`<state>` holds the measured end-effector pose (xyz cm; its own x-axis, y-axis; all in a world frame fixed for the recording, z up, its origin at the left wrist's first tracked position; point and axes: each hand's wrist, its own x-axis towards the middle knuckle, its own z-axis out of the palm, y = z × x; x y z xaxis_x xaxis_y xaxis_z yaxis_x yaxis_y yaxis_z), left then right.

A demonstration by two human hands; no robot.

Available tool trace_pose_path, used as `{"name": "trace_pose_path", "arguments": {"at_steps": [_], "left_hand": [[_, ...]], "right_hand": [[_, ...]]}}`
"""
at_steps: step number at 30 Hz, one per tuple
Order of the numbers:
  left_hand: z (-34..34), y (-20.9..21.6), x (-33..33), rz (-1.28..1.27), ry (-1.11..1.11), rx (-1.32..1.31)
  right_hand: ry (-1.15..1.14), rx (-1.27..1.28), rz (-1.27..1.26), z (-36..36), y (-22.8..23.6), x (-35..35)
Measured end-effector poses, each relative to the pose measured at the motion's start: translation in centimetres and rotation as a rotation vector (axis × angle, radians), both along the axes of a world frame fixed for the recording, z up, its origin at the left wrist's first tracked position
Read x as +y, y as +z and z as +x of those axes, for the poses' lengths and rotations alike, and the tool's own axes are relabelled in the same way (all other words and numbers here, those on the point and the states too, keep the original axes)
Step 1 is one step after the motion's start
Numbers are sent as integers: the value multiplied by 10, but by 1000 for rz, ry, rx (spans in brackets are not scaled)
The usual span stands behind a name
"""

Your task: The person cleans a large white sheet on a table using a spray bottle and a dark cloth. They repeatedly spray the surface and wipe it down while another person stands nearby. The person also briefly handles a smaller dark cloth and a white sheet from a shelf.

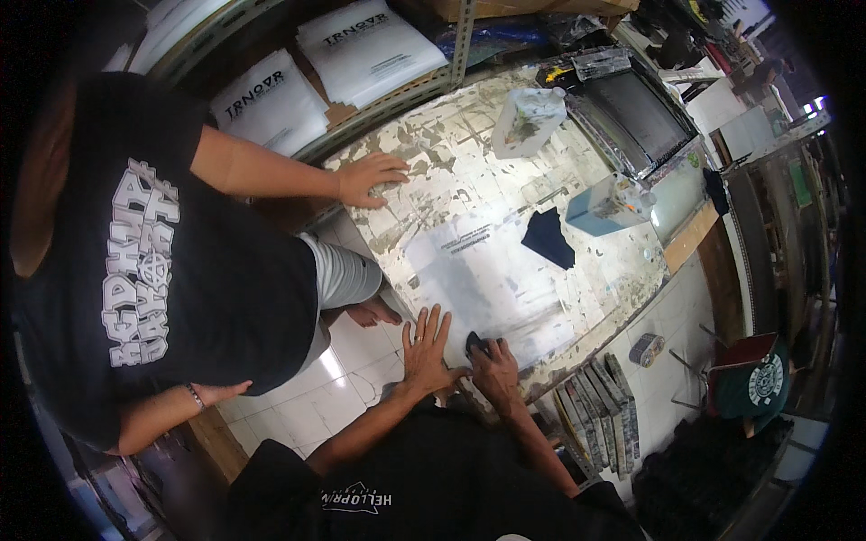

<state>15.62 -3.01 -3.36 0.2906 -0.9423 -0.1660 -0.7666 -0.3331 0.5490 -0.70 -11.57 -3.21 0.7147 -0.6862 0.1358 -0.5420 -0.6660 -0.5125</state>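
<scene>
Fingers spread, my left hand (426, 353) rests at the near edge of a white plastic sheet or bag (478, 270) lying on the paint-spattered table (433, 149). Small dark print shows near its far edge, and grey smudges cover its middle. Close beside it, my right hand (494, 370) is closed around a small dark cloth (474, 342), pressing it on the sheet's near part. A second dark cloth (548, 239) lies across the sheet's far right edge.
A person in a black shirt (225, 288) stands at the left, one hand (372, 178) on the table. A whitish jug (530, 122), a container of bluish liquid (609, 206) and a dark framed screen (636, 117) stand beyond. Stacked printed bags (370, 50) fill a shelf. Frames (595, 415) lean below right.
</scene>
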Motion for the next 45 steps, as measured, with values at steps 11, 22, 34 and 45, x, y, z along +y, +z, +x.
{"name": "trace_pose_path", "arguments": {"at_steps": [11,22,34,45], "left_hand": [[-6,2,-6,93,73,77],[-5,2,-5,69,59,88],[-5,-3,-5,104,46,74],[-5,-11,-4,70,28,53]], "right_hand": [[-297,-64,-48,-15,-23,-40],[-348,-53,-200,-25,-23,-50],[-274,-105,-145,-31,-32,-38],[-355,-69,-239,-49,-36,-56]]}}
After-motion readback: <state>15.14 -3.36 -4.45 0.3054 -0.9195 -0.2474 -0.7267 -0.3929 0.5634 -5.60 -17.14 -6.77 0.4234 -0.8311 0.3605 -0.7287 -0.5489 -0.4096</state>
